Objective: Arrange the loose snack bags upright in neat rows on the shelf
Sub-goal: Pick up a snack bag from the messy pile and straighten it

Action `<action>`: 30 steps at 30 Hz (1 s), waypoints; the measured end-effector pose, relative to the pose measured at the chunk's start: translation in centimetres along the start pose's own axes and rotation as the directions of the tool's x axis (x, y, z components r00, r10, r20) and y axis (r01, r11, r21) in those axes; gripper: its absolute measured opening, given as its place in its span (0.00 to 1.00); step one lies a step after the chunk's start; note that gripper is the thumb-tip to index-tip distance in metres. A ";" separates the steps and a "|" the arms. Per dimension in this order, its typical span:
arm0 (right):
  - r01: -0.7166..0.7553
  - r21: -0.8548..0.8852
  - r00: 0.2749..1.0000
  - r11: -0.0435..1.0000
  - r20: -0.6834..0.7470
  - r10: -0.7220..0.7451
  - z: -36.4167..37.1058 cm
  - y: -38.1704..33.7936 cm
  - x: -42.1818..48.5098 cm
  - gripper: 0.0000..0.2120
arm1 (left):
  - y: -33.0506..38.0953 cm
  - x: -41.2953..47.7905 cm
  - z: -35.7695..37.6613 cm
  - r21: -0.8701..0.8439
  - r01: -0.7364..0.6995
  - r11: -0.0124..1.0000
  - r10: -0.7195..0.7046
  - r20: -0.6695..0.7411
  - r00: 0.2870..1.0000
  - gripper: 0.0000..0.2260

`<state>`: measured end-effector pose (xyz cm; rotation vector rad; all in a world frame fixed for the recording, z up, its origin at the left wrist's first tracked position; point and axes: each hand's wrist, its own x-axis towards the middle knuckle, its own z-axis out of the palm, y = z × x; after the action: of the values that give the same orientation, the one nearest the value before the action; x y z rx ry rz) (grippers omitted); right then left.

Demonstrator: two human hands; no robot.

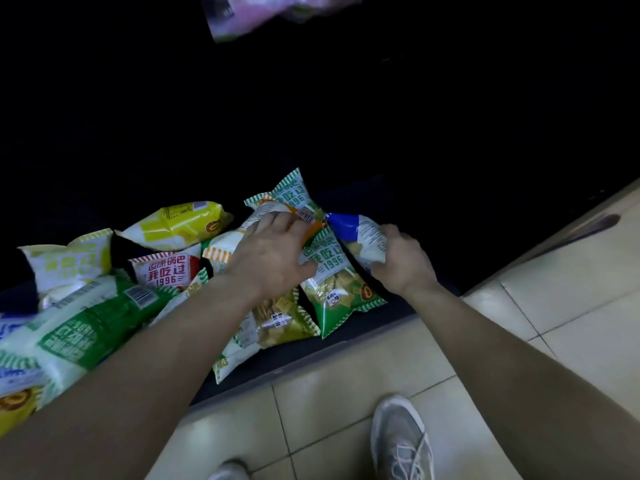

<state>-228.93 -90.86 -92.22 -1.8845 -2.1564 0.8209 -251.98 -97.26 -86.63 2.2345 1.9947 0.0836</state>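
Note:
Several loose snack bags lie flat in a heap on the low dark shelf (346, 344). My left hand (273, 254) presses down on an orange-striped bag (273, 207) in the heap, fingers curled over its top edge. My right hand (403, 261) grips a blue-and-white bag (360, 233) at the right end of the pile. Between the hands lies a green bag (337, 292) marked 1996, flat with its top away from me. Further left are a red bag (164, 270), a yellow bag (180, 225), a pale yellow-green bag (67, 263) and a large green bag (86, 327).
The back of the shelf is dark and nothing can be made out there. A pink-purple bag (263, 12) shows at the top edge. Beige floor tiles (346, 410) run along the shelf front, with my grey shoe (401, 441) on them.

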 end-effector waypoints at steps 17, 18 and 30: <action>0.004 0.737 0.933 0.676 0.241 -0.268 -5.8 1.3 -3.5 0.28 | 1.4 3.1 -0.8 -0.670 0.094 0.737 -0.011 0.126 0.992 0.41; 0.015 0.734 0.935 0.679 0.230 -0.269 -5.8 1.4 -3.4 0.29 | 1.2 3.2 -0.7 -0.700 0.084 0.709 -0.022 0.098 0.995 0.34; 0.086 0.434 0.995 0.897 -0.085 -0.055 -6.7 1.4 -2.6 0.53 | 2.2 3.1 -1.5 -0.750 0.104 0.653 -0.170 -0.011 0.985 0.34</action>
<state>-224.13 -91.28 -86.75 -1.5717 -1.7929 1.0970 -249.65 -94.29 -85.04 1.5435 1.6880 0.8351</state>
